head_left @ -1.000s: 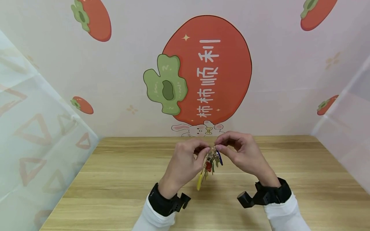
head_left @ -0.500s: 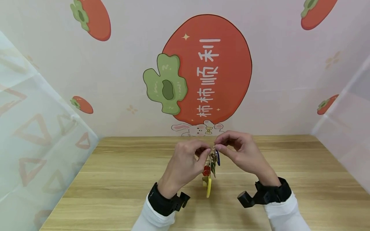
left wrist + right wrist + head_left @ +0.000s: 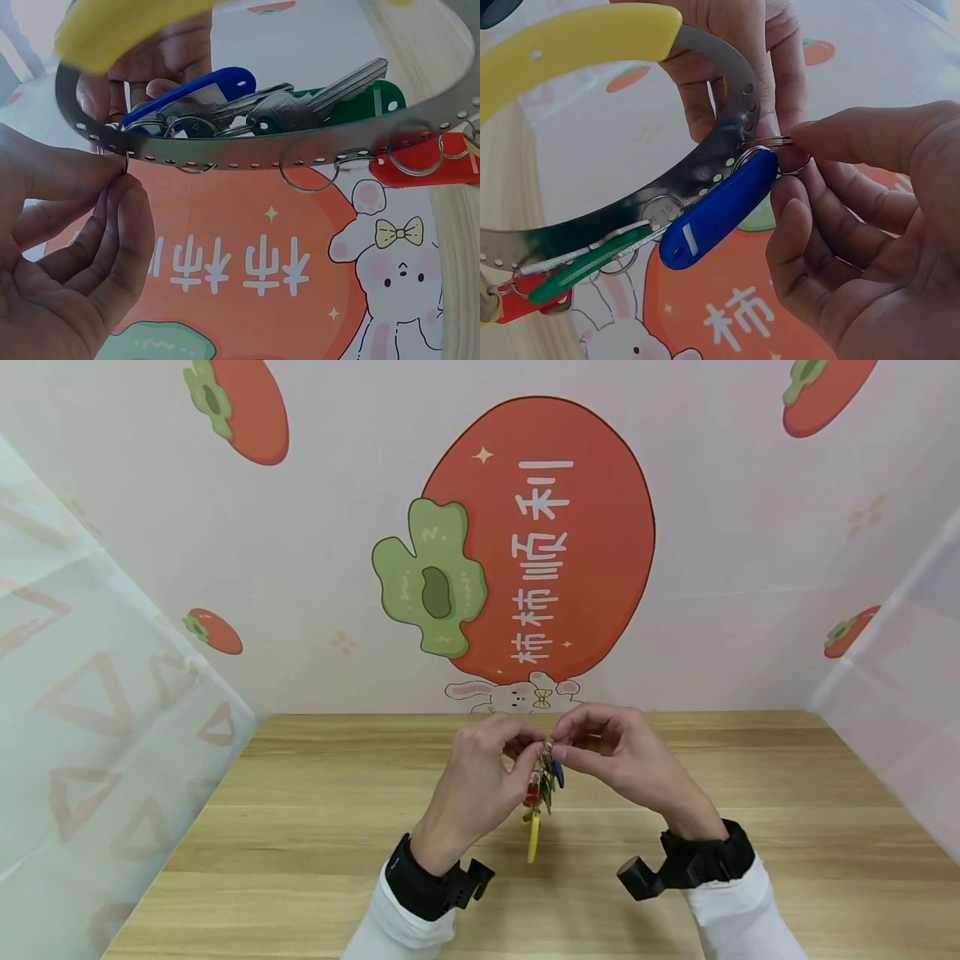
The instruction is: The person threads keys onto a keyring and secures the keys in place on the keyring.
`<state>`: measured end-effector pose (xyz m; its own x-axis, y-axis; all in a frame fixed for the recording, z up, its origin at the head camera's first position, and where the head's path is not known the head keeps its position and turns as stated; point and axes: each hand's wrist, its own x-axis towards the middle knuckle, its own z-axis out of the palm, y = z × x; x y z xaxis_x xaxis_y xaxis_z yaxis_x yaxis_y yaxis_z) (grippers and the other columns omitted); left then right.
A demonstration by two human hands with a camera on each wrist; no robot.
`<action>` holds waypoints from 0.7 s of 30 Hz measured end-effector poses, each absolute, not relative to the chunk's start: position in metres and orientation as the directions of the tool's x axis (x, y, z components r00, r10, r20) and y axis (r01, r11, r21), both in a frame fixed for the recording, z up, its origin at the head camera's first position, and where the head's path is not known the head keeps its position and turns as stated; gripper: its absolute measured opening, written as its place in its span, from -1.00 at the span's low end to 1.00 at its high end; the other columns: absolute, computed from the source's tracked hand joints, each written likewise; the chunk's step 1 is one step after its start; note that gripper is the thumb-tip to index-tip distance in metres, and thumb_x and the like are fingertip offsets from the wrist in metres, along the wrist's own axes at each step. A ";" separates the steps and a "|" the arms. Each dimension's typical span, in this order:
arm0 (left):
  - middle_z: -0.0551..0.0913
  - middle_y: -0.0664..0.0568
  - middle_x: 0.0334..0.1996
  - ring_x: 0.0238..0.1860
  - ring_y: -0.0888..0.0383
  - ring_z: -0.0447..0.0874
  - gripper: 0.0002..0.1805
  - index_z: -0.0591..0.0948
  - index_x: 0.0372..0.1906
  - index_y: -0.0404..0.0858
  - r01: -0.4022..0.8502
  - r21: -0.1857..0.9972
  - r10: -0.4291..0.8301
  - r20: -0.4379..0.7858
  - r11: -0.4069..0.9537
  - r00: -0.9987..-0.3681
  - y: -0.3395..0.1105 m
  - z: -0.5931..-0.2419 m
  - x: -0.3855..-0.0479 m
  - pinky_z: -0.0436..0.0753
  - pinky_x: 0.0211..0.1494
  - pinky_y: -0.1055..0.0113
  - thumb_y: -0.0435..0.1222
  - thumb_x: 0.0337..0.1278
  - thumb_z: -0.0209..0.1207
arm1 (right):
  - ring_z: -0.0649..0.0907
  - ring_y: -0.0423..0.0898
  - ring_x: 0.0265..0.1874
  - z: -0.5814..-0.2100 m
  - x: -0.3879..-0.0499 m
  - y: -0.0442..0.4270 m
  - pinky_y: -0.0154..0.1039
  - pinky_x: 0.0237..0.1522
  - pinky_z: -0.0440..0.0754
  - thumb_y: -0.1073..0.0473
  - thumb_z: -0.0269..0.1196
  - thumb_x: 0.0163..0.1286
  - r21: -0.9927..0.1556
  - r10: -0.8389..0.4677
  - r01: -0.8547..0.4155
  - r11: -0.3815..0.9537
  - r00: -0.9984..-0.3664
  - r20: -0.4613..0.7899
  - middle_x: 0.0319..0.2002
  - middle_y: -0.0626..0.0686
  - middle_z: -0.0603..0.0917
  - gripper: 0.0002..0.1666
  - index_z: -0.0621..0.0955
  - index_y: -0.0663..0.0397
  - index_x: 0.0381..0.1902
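Note:
In the head view, my left hand [image 3: 480,785] and right hand [image 3: 630,764] meet over a dangling bunch of keys and tags. A curved metal band [image 3: 232,154] pierced with small holes carries it, with a yellow grip [image 3: 577,37] at one side. Thin split rings hang from the holes with keys [image 3: 292,112], a blue tag [image 3: 720,214], a green tag [image 3: 592,262] and a red tag [image 3: 427,161]. The right thumb and fingers pinch a split ring [image 3: 772,141] beside the blue tag. The left fingertips pinch a ring at the band's edge; their exact hold is partly hidden.
Below the hands lies a wooden tabletop [image 3: 315,827]. A pale backdrop [image 3: 735,568] with persimmon drawings rises behind it, and light cloth walls [image 3: 97,735] flank both sides. Black camera straps [image 3: 708,860] circle the wrists.
The hanging bunch has swung and turned, its yellow grip moving right and then slightly back left. My right fingertips have shifted a little left, nearer the left ones. The left hand stays almost still.

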<state>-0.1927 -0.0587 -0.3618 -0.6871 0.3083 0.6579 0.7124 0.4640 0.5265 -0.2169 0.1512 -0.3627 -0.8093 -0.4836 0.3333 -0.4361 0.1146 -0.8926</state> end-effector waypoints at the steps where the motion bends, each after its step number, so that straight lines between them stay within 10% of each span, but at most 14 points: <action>1: 0.74 0.03 -0.36 -0.40 0.25 0.67 -0.92 0.75 -0.24 -0.31 0.712 0.529 0.308 0.657 0.462 -0.688 -0.059 -0.362 -0.193 0.67 -0.32 0.41 -0.49 0.19 0.34 | 0.71 0.09 -0.24 -0.363 -0.217 0.151 -0.23 -0.14 0.71 0.36 0.34 0.37 -0.896 -0.484 -0.431 0.110 -0.810 0.330 -0.20 0.17 0.68 -0.86 0.65 0.23 -0.12; 21: 0.71 0.04 -0.41 -0.45 0.26 0.63 -0.92 0.74 -0.25 -0.28 0.517 0.786 0.291 0.434 0.340 -0.852 -0.063 -0.363 -0.194 0.68 -0.34 0.34 -0.39 0.33 0.25 | 0.68 -0.03 -0.28 -0.364 -0.219 0.151 -0.29 -0.18 0.69 0.43 0.32 0.37 -0.874 -0.460 -0.485 0.024 -0.782 0.421 -0.22 0.16 0.68 -0.90 0.63 0.29 -0.17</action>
